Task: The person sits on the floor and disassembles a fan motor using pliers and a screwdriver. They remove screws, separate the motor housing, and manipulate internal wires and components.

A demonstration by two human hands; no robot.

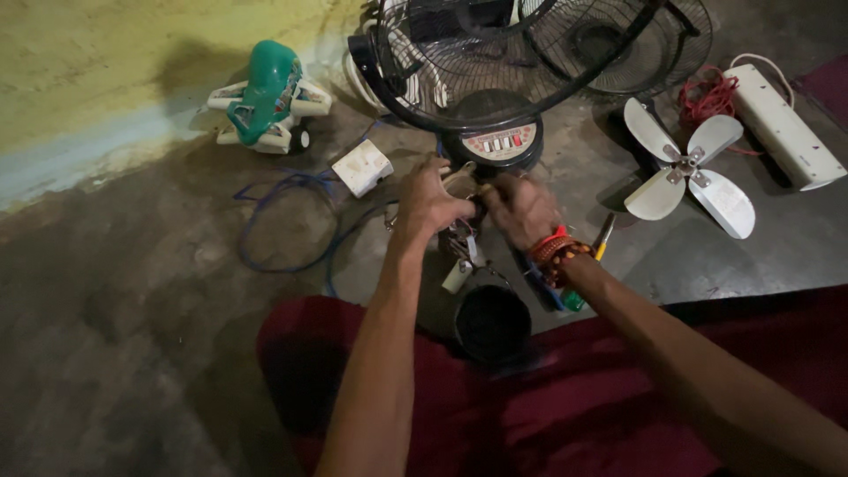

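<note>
Head view looks down on a grey concrete floor (132, 353), and both hands meet right in front of the round black fan base with its row of coloured buttons (500, 141). Left hand (430, 199) curls its grip closed around a small pale fan motor part with loose wires (461, 181), and right hand (521, 209) pinches in on the same part from the other side, fingers bent tight (exactly what the fingertips hold is too blurred to tell). Red and orange thread bands (555, 252) circle the right wrist. Just below the hands sits a black round cup-shaped cover (492, 323), touching the dark red cloth (565, 406) over the person's lap. A black wire fan guard (495, 53) rises behind the base. Off to the right lies a white four-bladed fan propeller (689, 168), with a white power strip (782, 128) and red coiled wire (709, 95) beyond. Left, a blue cable loop (283, 221), a white square box (363, 166), a green and white toy vehicle (265, 97).
</note>
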